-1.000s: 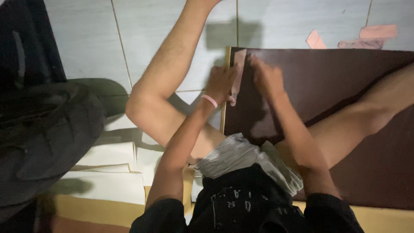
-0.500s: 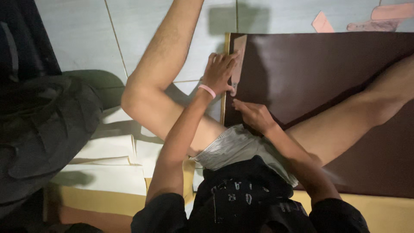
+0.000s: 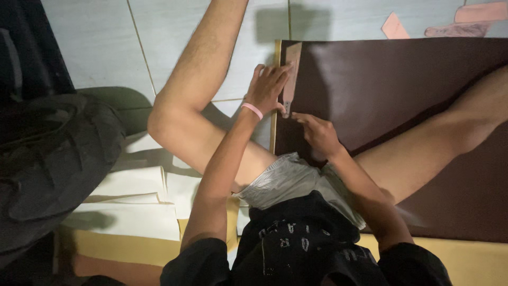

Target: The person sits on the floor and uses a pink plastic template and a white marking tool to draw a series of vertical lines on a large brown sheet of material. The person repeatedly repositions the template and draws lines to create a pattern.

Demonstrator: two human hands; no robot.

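Observation:
A large dark brown sheet (image 3: 381, 85) lies flat on the tiled floor between my legs. A narrow tan template piece (image 3: 290, 74) rests along its left edge. My left hand (image 3: 269, 87), with a pink band at the wrist, presses flat on that template. My right hand (image 3: 316, 133) sits just below the template's lower end with fingers pinched toward it; whether it holds a small tool is too dark to tell.
Pink cut-out pieces (image 3: 394, 26) lie on the tiles at the top right. A dark bag (image 3: 50, 159) sits at the left, with pale folded sheets (image 3: 137, 196) beside it and a tan sheet (image 3: 465, 259) underneath at the bottom.
My right hand has slid down from the template's upper part to its lower end. My left hand has stayed pressed on the template.

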